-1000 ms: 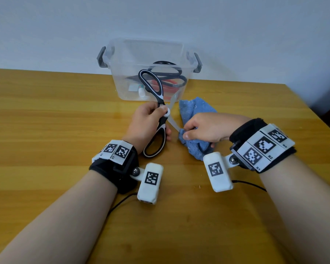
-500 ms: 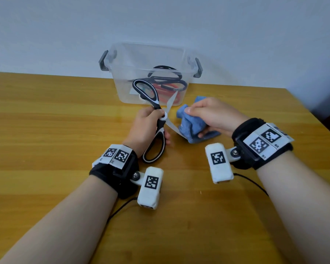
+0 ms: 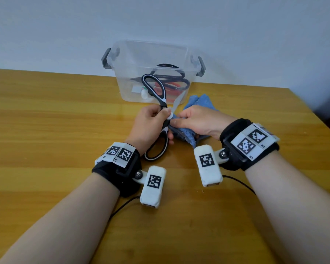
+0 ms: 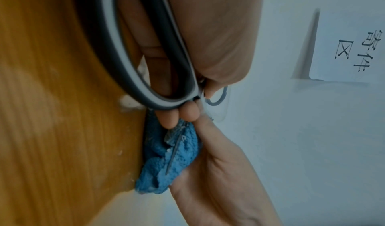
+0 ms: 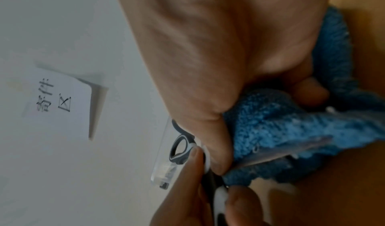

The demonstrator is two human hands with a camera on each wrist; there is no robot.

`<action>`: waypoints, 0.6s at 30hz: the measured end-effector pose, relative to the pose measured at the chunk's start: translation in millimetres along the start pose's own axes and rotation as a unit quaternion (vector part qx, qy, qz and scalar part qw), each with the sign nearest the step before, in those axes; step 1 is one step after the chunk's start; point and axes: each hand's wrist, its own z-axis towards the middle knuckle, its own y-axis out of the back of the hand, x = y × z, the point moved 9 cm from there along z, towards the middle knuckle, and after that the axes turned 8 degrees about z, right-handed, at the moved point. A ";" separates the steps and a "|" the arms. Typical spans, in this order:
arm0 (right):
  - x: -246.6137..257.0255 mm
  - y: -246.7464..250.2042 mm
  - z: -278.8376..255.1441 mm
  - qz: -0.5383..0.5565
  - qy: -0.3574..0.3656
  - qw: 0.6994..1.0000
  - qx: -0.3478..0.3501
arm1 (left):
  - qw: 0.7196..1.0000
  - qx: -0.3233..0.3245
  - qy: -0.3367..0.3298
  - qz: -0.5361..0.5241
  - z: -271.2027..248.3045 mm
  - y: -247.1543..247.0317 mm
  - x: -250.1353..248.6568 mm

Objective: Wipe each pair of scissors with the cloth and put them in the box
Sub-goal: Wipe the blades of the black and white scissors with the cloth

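My left hand (image 3: pixel 152 122) grips a pair of black-and-white scissors (image 3: pixel 156 92) at the pivot, blades spread apart. One handle loop points toward the box, the other (image 4: pixel 125 61) toward my wrist. My right hand (image 3: pixel 194 121) pinches the blue cloth (image 3: pixel 187 133) around the lower blade close to the pivot. That blade (image 5: pixel 281 154) lies in a fold of the cloth (image 5: pixel 281 122), its thin edge (image 4: pixel 174 155) showing in the left wrist view. The upper blade (image 3: pixel 177 103) sticks out bare toward the clear plastic box (image 3: pixel 126 77).
The box stands at the back of the wooden table (image 3: pixel 46 130) against the wall and holds black-handled scissors (image 3: pixel 170 75) and a red-handled pair (image 3: pixel 171 88). A paper sign (image 5: pixel 56 101) hangs on the wall. The table's right edge is near my right forearm.
My right hand slid the cloth back along the lower blade from its tip to the pivot, against my left hand. The left hand kept the scissors almost still.
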 end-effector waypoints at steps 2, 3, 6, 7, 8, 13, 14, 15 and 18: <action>-1.3 1.3 -0.8 -0.049 0.010 0.999 -0.013 | 1.000 0.002 -0.001 -0.001 -0.3 -1.0 -1.5; -2.0 1.7 -0.8 -0.072 0.013 0.997 -0.017 | 1.000 0.000 -0.001 -0.001 -0.3 -0.8 -2.6; -6.3 2.5 -8.5 -0.110 0.006 0.994 -0.020 | 1.000 -0.005 0.000 -0.002 -0.6 0.9 -3.6; -8.9 2.8 -11.9 -0.113 0.001 0.993 -0.016 | 1.000 -0.005 0.002 -0.005 -0.8 0.9 -3.1; -11.8 3.5 -15.7 -0.115 -0.003 0.993 -0.010 | 1.000 -0.003 0.003 -0.008 -1.1 0.3 -2.8; -26.3 11.1 -29.1 -0.085 -0.032 0.996 0.014 | 1.000 -0.005 0.011 -0.023 -1.5 -0.5 -3.3; -29.2 16.4 -31.1 -0.080 -0.045 0.996 0.007 | 1.000 -0.004 0.012 -0.027 -1.3 -0.9 -3.3; -32.4 23.8 -31.6 -0.079 -0.056 0.995 -0.006 | 1.000 -0.002 0.009 -0.029 -0.6 -1.3 -4.0; -39.0 50.0 -33.0 -0.053 -0.083 0.993 -0.073 | 0.999 0.000 0.008 -0.031 -0.1 -1.1 -3.6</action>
